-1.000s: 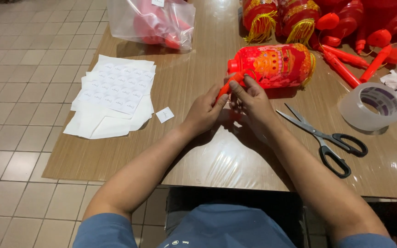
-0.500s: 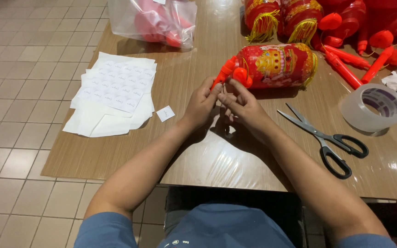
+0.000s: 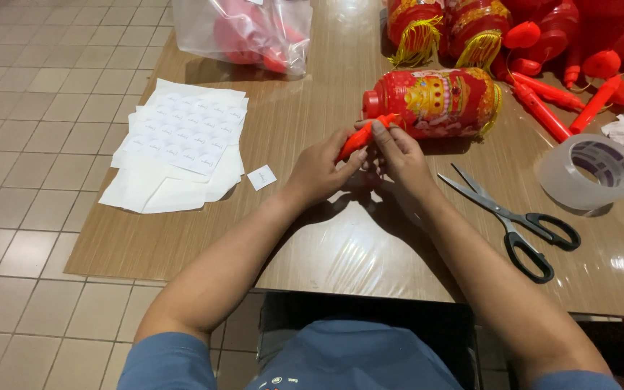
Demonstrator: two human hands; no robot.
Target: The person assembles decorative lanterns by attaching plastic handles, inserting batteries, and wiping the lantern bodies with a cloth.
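Orange stick pinched btwn left hand & right hand (lantern just beyond).

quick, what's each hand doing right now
Left hand: closed on the red stick handle, pinching it beside the lantern.
Right hand: fingers closed on the same handle near the lantern's end.

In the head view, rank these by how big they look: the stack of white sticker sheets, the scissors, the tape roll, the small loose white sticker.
1. stack of white sticker sheets
2. scissors
3. tape roll, though its area looks close to the scissors'
4. small loose white sticker
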